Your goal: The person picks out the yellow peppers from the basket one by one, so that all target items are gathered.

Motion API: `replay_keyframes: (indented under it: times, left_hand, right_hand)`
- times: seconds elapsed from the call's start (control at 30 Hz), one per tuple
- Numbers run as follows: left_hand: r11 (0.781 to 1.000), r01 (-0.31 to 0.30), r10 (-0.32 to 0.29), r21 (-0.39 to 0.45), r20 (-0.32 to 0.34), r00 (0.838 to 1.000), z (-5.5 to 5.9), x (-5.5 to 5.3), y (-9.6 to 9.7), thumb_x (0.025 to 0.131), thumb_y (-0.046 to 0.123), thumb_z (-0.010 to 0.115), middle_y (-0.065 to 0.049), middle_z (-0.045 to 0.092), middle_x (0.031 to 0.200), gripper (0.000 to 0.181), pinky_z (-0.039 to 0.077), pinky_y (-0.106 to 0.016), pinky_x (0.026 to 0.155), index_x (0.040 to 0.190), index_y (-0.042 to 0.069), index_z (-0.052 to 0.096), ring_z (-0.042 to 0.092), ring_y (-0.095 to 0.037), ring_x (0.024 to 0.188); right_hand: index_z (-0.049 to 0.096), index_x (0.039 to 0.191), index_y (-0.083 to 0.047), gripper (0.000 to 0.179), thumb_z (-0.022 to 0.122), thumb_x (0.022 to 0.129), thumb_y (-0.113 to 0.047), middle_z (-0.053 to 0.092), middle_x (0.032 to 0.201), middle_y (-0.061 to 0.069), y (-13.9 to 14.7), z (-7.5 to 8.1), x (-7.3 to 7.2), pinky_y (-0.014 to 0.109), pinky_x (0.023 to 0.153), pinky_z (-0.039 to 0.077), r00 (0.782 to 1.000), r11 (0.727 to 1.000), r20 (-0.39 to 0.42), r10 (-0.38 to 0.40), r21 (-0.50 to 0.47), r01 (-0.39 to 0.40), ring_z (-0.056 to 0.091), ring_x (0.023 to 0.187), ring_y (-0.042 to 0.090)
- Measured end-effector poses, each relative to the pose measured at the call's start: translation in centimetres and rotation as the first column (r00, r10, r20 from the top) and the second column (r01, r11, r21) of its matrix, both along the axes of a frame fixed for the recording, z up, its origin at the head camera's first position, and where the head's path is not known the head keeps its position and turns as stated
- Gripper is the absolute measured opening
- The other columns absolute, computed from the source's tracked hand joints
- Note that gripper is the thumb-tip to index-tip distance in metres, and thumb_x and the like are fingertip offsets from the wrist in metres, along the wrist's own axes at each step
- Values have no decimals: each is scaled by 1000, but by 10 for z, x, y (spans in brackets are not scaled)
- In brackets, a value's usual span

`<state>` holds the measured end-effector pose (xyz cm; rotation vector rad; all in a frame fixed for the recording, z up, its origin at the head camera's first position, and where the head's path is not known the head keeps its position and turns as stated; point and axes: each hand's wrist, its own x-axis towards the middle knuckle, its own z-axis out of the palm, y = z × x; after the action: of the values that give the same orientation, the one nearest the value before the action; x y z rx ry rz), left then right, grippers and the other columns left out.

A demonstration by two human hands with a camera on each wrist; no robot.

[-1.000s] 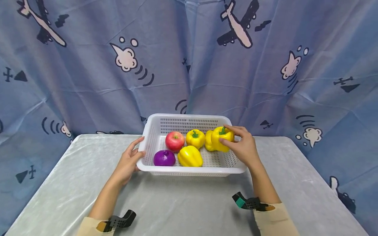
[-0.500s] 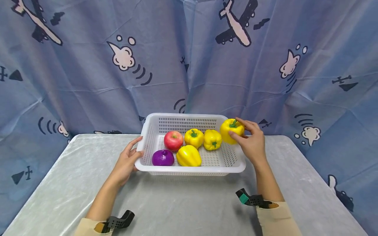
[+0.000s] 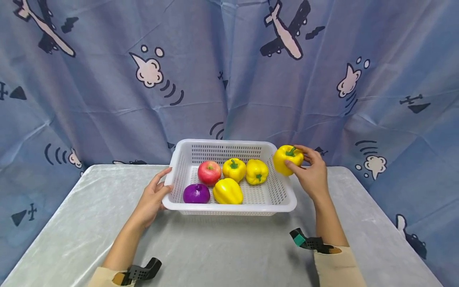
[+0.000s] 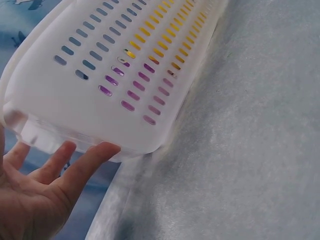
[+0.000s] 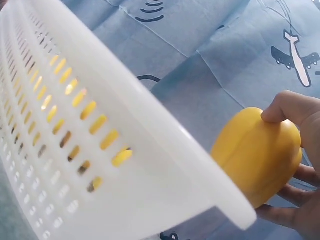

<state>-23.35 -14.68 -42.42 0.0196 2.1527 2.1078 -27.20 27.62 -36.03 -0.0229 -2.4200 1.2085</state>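
Note:
A white slotted plastic basket (image 3: 229,207) sits mid-table in the head view. Inside lie a red apple (image 3: 209,173), a purple onion (image 3: 196,193) and several yellow bell peppers (image 3: 256,172). My left hand (image 3: 153,199) grips the basket's left end by the rim; in the left wrist view its fingertips meet the underside of that rim. Between thumb and fingers, my right hand (image 3: 312,171) holds another yellow bell pepper (image 3: 287,158), green stem up, at the basket's right rim. The right wrist view shows this pepper (image 5: 257,155) beyond the rim, which hides its lower left part.
A pale cloth covers the table (image 3: 229,251). Behind it hangs a blue curtain (image 3: 193,56) printed with planes and clouds. Dark camera mounts (image 3: 145,270) are strapped to both wrists.
My right hand has lifted the pepper off the basket's right side and carried it rightward to the rim, uncovering the pepper behind it. The left hand keeps its hold.

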Motion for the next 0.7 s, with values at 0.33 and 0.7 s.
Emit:
replay_keyframes:
  times: [0.33, 0.7]
  left_hand:
    - [1000, -2, 2, -9, 1, 1000, 0, 1, 0, 104, 11, 45, -25, 44, 154, 62, 63, -33, 73, 160, 27, 26, 64, -26, 113]
    - [1000, 2, -3, -23, -7, 1000, -2, 0, -1, 104, 12, 44, -24, 45, 154, 62, 63, -33, 73, 160, 28, 25, 64, -25, 111]
  right_hand:
    - [59, 139, -10, 53, 75, 90, -22, 59, 142, 11, 5, -6, -4, 8, 86, 47, 998, 993, -36, -58, -105, 54, 59, 124, 29]
    - [63, 136, -8, 52, 78, 87, -20, 61, 133, 14, 17, -24, -15, 7, 83, 50, 973, 972, -120, -198, -149, 180, 58, 114, 21]
